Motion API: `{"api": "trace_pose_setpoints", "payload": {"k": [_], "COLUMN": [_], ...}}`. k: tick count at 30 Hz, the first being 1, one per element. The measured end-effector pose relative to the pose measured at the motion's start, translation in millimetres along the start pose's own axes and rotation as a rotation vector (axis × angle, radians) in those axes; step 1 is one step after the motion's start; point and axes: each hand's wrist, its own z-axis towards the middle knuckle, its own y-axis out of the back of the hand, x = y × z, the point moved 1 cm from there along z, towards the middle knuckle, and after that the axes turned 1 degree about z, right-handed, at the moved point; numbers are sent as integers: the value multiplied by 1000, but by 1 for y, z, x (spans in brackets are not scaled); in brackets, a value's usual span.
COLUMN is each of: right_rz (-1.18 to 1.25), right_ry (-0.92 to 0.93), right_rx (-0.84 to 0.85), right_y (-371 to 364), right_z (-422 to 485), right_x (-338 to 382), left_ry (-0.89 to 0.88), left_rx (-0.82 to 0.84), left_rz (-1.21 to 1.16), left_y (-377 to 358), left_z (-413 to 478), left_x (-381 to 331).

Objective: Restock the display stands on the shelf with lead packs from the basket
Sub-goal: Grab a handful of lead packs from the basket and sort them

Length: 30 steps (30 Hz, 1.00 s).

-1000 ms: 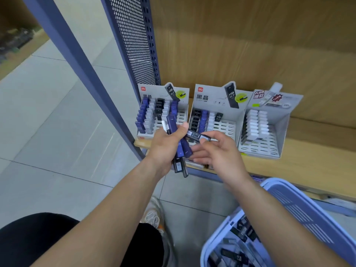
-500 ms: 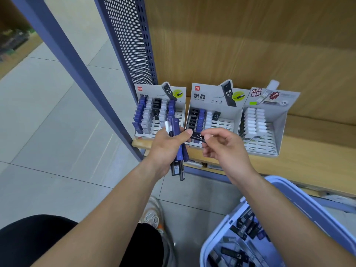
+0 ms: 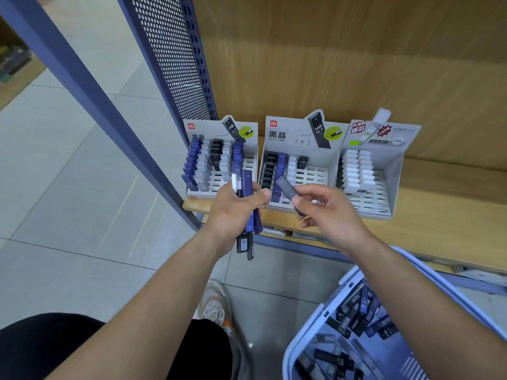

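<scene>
Lead packs (image 3: pixel 248 215), several blue and dark ones, are gripped upright as a bundle in the L hand (image 3: pixel 233 212) near frame centre. Its fingers are curled round them w/ the thumb clamped across the front, prob. so a ready supply is on hand while placing is done by the other hand.

Just above, at 11 o'c, the L stand (image 3: pixel 203 130) is set at the shelf (image 3: pixel 444 220) edge. Most of its rows are filled w/ blue, grey and black packs; some slots at its front R are bare.

At 1 o'c the mid stand (image 3: pixel 288 133) is only part filled: black, blue and white columns at its L, many slots bare at its R.

A single pack (image 3: pixel 286 187), dark, is pinched by one end btwn thumb and fingertips of the R hand (image 3: pixel 326 215). It is tilted w/ the free end aimed up-left over the mid stand's front, and is judged to be lined up for a slot there.

At 2 o'c the R stand (image 3: pixel 400 160) is stocked w/ white packs only, front rows bare.

At 5 o'c the basket (image 3: pixel 307 333) is set low under the R forearm, within easy reach; more packs are seen loose inside. The restock is judged well short of done.
</scene>
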Motion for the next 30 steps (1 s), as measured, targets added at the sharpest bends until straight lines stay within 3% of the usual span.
{"api": "trace_pose_setpoints", "payload": {"k": [4, 7, 13, 25, 30], "right_rz": [-224, -571, -813, -777, -816], "right_ry": [15, 118, 213, 188, 278], "right_rx": [-192, -241, -274, -169, -173], "right_y": [42, 64, 67, 60, 62], "right_z": [29, 61, 124, 149, 151], "right_x": [-12, -10, -9, -27, -30], "left_ry": [-3, -21, -8, 26, 58], "left_rx": [-9, -6, -28, -39, -49], "left_rz": [70, 129, 109, 84, 71], "left_y": [1, 2, 1, 3, 6], "left_z": [1, 5, 11, 20, 21], "left_x": [6, 8, 7, 13, 17]}}
